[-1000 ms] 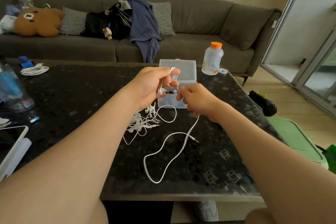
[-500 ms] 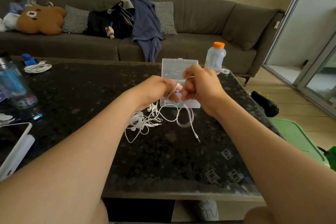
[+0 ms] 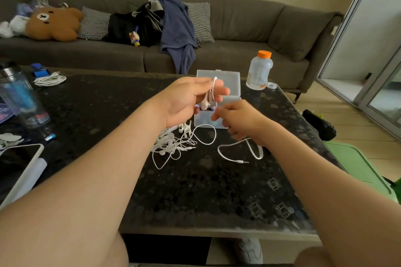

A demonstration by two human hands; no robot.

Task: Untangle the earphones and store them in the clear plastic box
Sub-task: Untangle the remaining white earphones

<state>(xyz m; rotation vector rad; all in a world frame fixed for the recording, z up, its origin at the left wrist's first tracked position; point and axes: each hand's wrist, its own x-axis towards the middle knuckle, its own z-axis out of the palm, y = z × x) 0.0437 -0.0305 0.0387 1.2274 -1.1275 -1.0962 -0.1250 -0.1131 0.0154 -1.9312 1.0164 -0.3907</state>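
Observation:
My left hand [image 3: 191, 97] is raised in front of the clear plastic box [image 3: 227, 78], whose lid stands open. White earphone cable is wound round its fingers and the earbuds hang below them. My right hand [image 3: 238, 119] sits lower and to the right, fingers curled on the same white cable [image 3: 238, 154], which trails beneath it in a loop on the table and ends in a jack plug. A tangled pile of white earphones [image 3: 171, 143] lies on the dark table under my left wrist.
An orange-capped bottle [image 3: 259, 69] stands right of the box. At the left are a blue water bottle [image 3: 19, 95], a coiled white cable [image 3: 50, 80] and a phone [image 3: 19, 158]. A grey sofa [image 3: 238, 28] with cushions and clothes runs behind the table.
My right hand has dropped from beside the left hand down and to the right, drawing the cable with it. My left hand has risen, and the loose tail on the table is shorter.

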